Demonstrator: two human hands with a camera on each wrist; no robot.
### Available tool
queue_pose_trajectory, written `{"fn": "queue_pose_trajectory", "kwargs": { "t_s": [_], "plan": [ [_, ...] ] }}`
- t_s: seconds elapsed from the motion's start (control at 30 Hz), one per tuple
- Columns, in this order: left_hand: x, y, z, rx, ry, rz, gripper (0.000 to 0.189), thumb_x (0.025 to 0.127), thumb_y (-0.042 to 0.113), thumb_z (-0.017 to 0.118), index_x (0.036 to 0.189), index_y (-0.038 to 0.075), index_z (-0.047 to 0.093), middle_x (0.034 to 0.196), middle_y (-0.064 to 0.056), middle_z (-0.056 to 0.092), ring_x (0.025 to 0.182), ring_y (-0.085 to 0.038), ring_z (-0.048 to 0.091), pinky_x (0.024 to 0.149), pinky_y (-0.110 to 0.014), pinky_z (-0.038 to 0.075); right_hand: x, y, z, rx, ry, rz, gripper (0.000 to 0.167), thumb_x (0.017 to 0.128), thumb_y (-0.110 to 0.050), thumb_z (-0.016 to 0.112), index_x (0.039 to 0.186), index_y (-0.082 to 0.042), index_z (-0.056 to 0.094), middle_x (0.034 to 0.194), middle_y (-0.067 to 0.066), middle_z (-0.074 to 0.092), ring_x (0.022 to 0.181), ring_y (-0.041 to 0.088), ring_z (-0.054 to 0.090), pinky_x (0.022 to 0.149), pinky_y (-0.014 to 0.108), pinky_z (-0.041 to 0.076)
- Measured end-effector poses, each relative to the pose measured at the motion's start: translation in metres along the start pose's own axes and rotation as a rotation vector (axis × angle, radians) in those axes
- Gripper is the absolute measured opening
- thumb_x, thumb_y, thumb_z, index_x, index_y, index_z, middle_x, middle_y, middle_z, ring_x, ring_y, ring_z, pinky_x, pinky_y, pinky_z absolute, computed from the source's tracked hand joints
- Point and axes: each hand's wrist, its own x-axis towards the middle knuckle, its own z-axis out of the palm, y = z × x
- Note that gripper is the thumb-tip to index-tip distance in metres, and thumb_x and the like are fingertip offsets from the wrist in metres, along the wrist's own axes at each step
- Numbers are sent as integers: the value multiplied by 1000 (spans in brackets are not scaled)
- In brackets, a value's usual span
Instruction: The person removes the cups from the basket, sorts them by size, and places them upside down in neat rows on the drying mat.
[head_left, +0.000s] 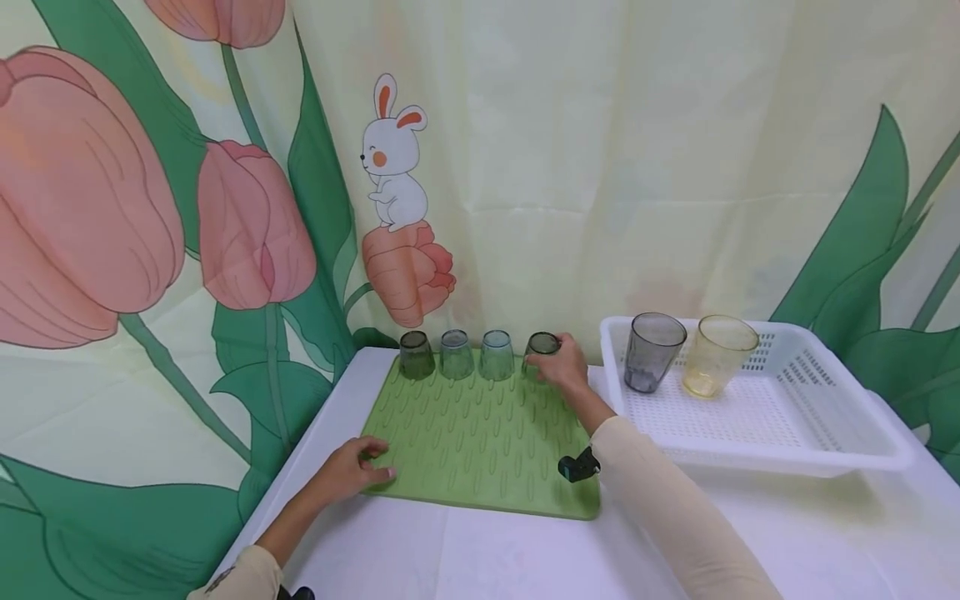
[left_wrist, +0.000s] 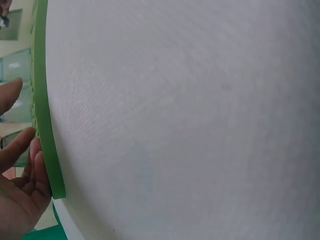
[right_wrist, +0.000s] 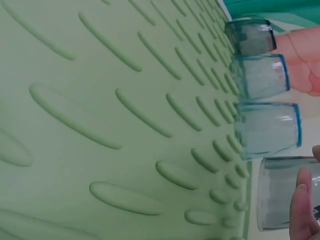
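Observation:
My right hand [head_left: 561,363] grips a smoky grey glass [right_wrist: 280,192] at the right end of a row along the far edge of a green ridged mat [head_left: 480,442]. To its left stand a pale green-blue glass [head_left: 497,355], a blue-tinted glass [head_left: 456,355] and a dark grey-green glass [head_left: 417,355]. These three rest with their wider ends down. At the mat's near left side is my left hand [head_left: 351,468], its fingers loosely bent and holding nothing. In the left wrist view, its fingertips [left_wrist: 31,134] are right at the mat's edge.
A white perforated basket [head_left: 855,417] stands to the right on the white-covered table [head_left: 525,558]. Inside it, at the left, are a grey glass [head_left: 654,354] and a yellow glass [head_left: 718,357], both wide end up. Behind hangs a printed curtain [head_left: 540,167].

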Motion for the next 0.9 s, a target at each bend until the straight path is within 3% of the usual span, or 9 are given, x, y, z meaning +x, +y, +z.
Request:
{"fn": "queue_pose_trajectory", "kwargs": {
  "t_s": [0.17,0.33,0.47,0.9],
  "plan": [
    [2,0,2,2,-6,15,48,81,23,84,121,1,67,113,-12,65,85,-16,54,70,-28,46,6,7,1,-9,37,21,81,88,-29,75,153,-4,33,140,26,55,82,29,75,101,50,47],
    [3,-1,2,4,6,6,47,80,21,85,119,1,67,109,-10,64,83,-16,52,68,-28,45,14,13,4,-47,63,37,81,89,-30,74,153,-5,33,141,24,52,107,39,66,100,50,47],
    [2,-2,3,9,12,-1,47,79,21,85,118,1,68,110,-10,64,83,-16,51,69,-29,45,18,14,7,-68,63,52,81,89,-31,74,153,-5,33,141,24,51,118,42,57,98,50,47],
    [-2,3,1,13,16,-17,45,79,19,86,117,1,68,107,-10,63,82,-17,51,68,-29,44,21,10,10,-123,17,56,81,91,-31,72,153,-3,30,132,23,59,112,39,62,92,47,49]
  ]
}}
